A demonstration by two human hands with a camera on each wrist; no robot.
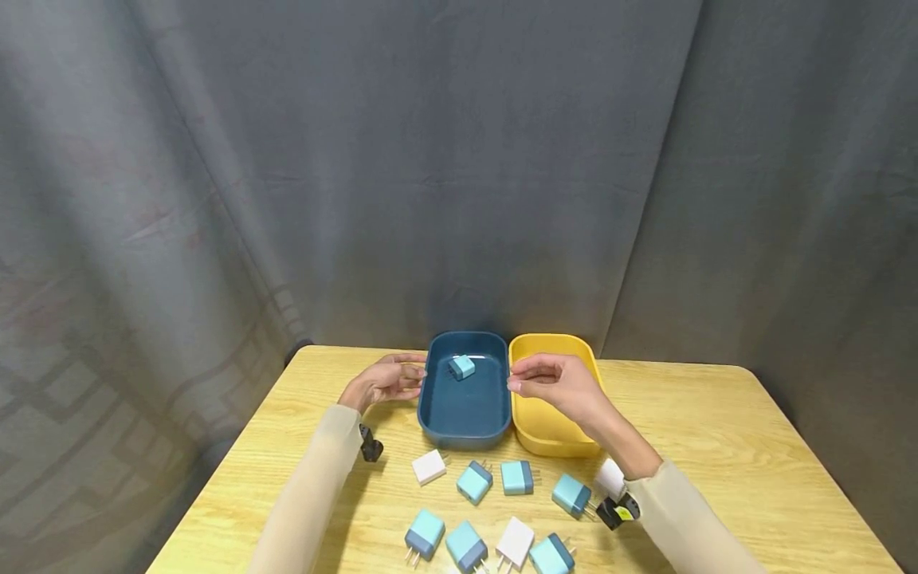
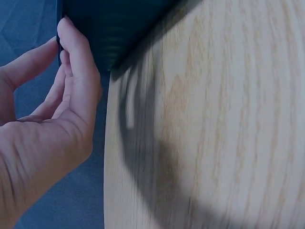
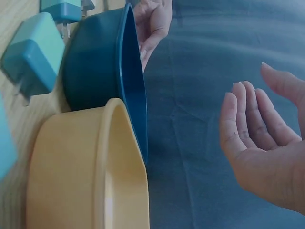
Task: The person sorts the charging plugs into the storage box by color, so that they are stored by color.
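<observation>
Nearest, on the pale grained wooden table (image 1: pixel 717 414), lie small blocky plug adapters with rounded corners and metal prongs: seven teal ones such as the teal adapter (image 1: pixel 475 481), and three white ones such as the white adapter (image 1: pixel 429 466), all well short of the fingers and loose in two rough rows. Beyond them stand two smooth, matte, round-cornered oblong trays side by side and touching: the dark blue tray (image 1: pixel 464 414) and the yellow tray (image 1: pixel 548 438). The left hand (image 1: pixel 383 381) sits just beside the blue tray's left wall, its fingers loosely bent with the tips touching the rim, holding nothing that can be seen. The right hand (image 1: pixel 555 384) hovers over the yellow tray's near-left part, fingers relaxed and slightly spread, fingertips just at the seam between the trays, empty in the right wrist view. Between the two sets of fingertips, inside the blue tray toward its far end, one more teal plug (image 1: pixel 462 367) lies tilted. Behind hangs a creased grey cloth backdrop (image 1: pixel 459 159)
</observation>
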